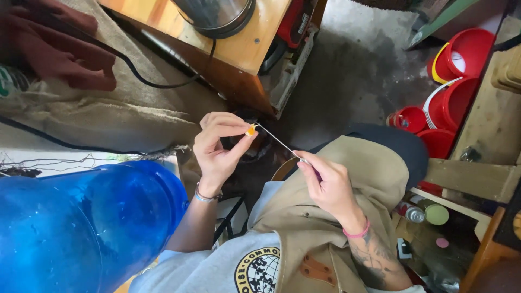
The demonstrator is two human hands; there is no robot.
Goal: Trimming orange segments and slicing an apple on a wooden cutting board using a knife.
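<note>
Seen from the head camera, a seated person holds a thin pale strand (275,140) stretched taut between two raised hands above the lap. The left hand (217,149) pinches a small orange bead (251,130) between thumb and forefinger at the strand's upper end, the other fingers curled loosely above it; a beaded bracelet (204,196) circles that wrist. The right hand (325,182) has its thumb and fingertips closed on the strand's lower end, and a pink band (358,233) sits at its wrist above a tattooed forearm. The strand runs slantwise from the bead down to the right hand, in the air over a tan apron (325,228) that covers the person's knees. A large translucent blue bottle (81,222) fills the lower left corner, just beside the left forearm. Behind the hands stands a wooden cabinet (239,51) bearing a dark round vessel (217,16), with burlap sacking (125,108) and a black cable (146,78) draped to its left. Red buckets (456,81) are stacked on the concrete floor (347,70) at right, well apart from the hands, beside a wooden shelf (467,179).
</note>
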